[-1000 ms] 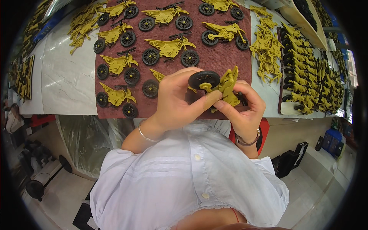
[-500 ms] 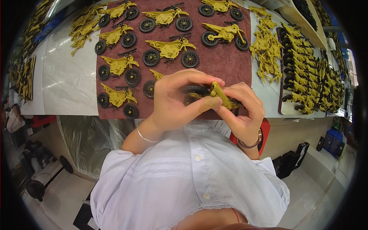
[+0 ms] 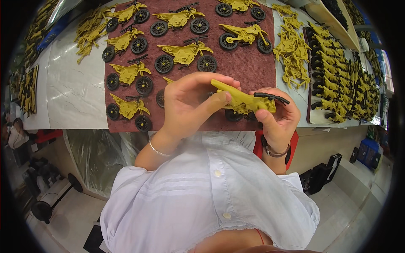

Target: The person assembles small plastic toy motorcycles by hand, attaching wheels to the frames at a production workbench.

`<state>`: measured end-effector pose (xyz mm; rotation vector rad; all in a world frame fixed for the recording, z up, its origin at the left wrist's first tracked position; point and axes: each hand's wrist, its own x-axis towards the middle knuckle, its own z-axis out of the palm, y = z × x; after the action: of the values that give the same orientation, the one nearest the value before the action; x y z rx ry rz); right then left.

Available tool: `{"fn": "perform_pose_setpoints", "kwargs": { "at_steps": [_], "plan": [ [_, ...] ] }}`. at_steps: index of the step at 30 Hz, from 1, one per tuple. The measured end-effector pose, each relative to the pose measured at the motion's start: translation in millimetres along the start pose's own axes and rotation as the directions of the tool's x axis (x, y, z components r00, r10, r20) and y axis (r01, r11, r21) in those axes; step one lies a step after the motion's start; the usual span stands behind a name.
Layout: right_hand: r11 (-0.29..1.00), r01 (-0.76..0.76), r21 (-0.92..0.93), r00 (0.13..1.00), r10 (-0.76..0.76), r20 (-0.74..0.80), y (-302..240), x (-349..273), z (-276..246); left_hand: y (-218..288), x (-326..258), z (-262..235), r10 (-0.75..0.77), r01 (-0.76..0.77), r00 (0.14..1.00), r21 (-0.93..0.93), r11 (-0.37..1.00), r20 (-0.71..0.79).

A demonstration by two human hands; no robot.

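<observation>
Between my two hands, raised over the near edge of the cloth, is a yellow toy motorcycle body with a black handlebar at its right end. My left hand grips its left, pointed end, thumb on the near side. My right hand pinches the right end below the handlebar. Beneath the body, black wheels show in part; whether they belong to the held piece I cannot tell. Just left of my left hand, another motorcycle on the cloth is mostly covered. Beyond my hands lies a motorcycle with black wheels.
A dark red cloth covers the middle of the table, with rows of toy motorcycles on it. Loose yellow parts are heaped to its right, another pile to its left. A tray of assembled motorcycles stands at far right.
The yellow body has turned from end-on to lengthwise, so its side and black handlebar now show. My right hand has shifted right and my fingers have spread farther along it.
</observation>
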<state>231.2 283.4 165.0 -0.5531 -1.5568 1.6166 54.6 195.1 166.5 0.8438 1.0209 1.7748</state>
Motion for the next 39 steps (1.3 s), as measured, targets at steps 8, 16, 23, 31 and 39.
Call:
{"fn": "perform_pose_setpoints", "kwargs": {
  "at_steps": [8, 16, 23, 31, 39],
  "plan": [
    [0.977, -0.131, 0.17, 0.986, 0.147, -0.084, 3, 8, -2, 1, 5, 3, -0.068, 0.068, 0.998, 0.014, 0.998, 0.006],
    [0.976, -0.148, 0.158, 0.989, 0.146, 0.024, -5, 4, -13, 12, 4, 5, -0.229, 0.141, 0.95, 0.363, 0.921, 0.212],
    [0.999, -0.031, 0.012, 0.999, 0.031, -0.027, -9, 5, -8, -2, 9, 13, -0.08, -0.11, 0.952, 0.573, 0.812, 0.295],
    [0.996, 0.071, -0.05, 0.995, -0.075, -0.071, -5, 3, -11, -6, 13, 23, -0.068, -0.09, 0.96, 0.53, 0.843, 0.271],
    [0.989, 0.113, 0.097, 0.99, -0.104, -0.098, -12, 6, -10, -13, 15, 29, -0.079, -0.043, 0.955, 0.397, 0.917, 0.287]
  ]
}}
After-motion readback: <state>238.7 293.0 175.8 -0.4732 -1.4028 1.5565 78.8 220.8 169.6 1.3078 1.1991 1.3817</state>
